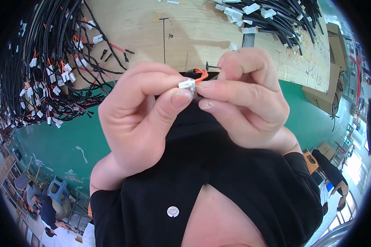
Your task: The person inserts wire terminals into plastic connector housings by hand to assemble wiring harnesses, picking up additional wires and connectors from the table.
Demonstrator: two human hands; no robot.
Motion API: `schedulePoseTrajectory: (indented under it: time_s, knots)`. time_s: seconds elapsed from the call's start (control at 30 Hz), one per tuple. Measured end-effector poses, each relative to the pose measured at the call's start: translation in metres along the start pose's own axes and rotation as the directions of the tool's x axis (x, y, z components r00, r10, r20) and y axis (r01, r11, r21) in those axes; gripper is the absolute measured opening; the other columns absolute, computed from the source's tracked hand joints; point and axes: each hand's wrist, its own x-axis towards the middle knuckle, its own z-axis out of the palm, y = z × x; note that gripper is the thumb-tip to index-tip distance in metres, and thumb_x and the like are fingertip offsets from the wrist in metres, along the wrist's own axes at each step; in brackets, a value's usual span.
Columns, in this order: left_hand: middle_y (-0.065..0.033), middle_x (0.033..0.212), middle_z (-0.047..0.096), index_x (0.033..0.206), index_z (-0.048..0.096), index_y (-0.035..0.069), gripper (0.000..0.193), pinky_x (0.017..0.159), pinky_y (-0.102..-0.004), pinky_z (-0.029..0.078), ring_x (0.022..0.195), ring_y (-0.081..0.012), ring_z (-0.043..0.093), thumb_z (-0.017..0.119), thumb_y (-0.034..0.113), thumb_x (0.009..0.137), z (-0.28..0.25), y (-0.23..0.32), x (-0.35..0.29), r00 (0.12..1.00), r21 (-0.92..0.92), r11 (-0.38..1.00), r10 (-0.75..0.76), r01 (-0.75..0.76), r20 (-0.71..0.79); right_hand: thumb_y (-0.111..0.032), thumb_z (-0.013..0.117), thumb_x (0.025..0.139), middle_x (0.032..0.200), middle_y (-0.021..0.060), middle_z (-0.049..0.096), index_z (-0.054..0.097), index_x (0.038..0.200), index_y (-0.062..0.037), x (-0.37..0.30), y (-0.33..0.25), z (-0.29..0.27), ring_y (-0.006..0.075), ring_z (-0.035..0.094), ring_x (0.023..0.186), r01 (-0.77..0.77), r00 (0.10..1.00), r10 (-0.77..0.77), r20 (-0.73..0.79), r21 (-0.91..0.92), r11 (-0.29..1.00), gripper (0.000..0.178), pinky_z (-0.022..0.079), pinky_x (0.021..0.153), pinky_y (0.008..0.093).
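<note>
Near the middle of the head view, just past the table's near edge, I pinch a small white plastic connector (187,85) between thumb and forefinger of my left hand (138,109). Orange wires (202,75) loop out of its right side beside a black cable sleeve. The fingers of my right hand (249,96) are closed on the wires right against the connector, and their tips hide the exact grip. A thin black wire end (210,66) sticks out above these fingers.
A large bundle of black cables (55,45) with white connectors hangs over the table's left side. More black cables with white ends (272,18) lie at the far right. Cardboard boxes (323,92) stand to the right of the wooden table (144,33). Other people sit farther off.
</note>
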Motion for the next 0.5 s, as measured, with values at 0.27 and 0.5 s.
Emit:
schedulePoseTrajectory:
  time_s: [0.27, 0.5]
  knots:
    - [-0.0143, 0.085, 0.053, 0.084, 0.053, -0.003, 0.009, 0.069, -0.0250, 0.039, 0.075, -0.0160, 0.050, 0.052, 0.005, 0.080, 0.0005, 0.0043, 0.0016, 0.987, 0.179, 0.972, 0.157, -0.152, -0.013, 0.006, 0.061, 0.065, 0.087, 0.0090, 0.046, 0.060, 0.096, -0.0009, -0.0026, -0.0057, 0.0032, 0.0154, 0.046, 0.072, -0.014, 1.000, 0.015, -0.013, 0.063, 0.998, 0.031, 0.038, 0.060, 0.0226]
    - [-0.0154, 0.084, 0.053, 0.086, 0.052, -0.004, 0.011, 0.064, -0.0291, 0.044, 0.073, -0.0219, 0.054, 0.052, 0.005, 0.080, -0.0010, 0.0011, 0.0052, 0.931, 0.325, 0.875, 0.357, -0.360, 0.069, 0.006, 0.060, 0.065, 0.087, 0.0090, 0.046, 0.059, 0.098, -0.0012, -0.0059, -0.0049, 0.0042, 0.0174, 0.046, 0.075, -0.009, 1.000, 0.010, -0.008, 0.126, 0.992, 0.033, 0.039, 0.064, 0.0256]
